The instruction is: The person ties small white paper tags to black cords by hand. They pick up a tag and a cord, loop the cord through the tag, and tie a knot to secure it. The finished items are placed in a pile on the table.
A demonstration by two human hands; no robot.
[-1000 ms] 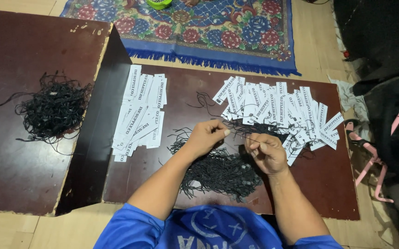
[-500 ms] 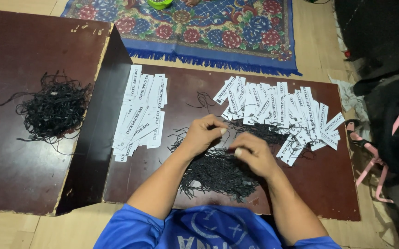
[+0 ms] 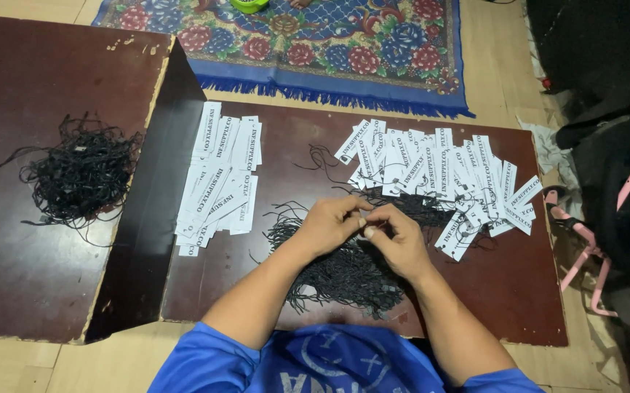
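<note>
My left hand [image 3: 329, 224] and my right hand [image 3: 396, 236] meet fingertip to fingertip over a loose pile of black strings [image 3: 344, 273] on a low dark brown board [image 3: 504, 291]. Both pinch something small and dark between thumb and fingers, most likely one black string. A spread of white paper tags with strings [image 3: 439, 178] lies just beyond my right hand. A neater stack of white paper tags [image 3: 220, 178] lies to the left of my left hand.
A second, higher brown board [image 3: 31, 276] at the left carries another heap of black strings [image 3: 82, 175]. A blue patterned rug [image 3: 329, 44] lies beyond the boards. Dark bags and pink straps [image 3: 620, 196] sit at the right.
My right hand has moved left from the tag spread toward my left hand. Both hands now touch at the fingertips above the string pile.
</note>
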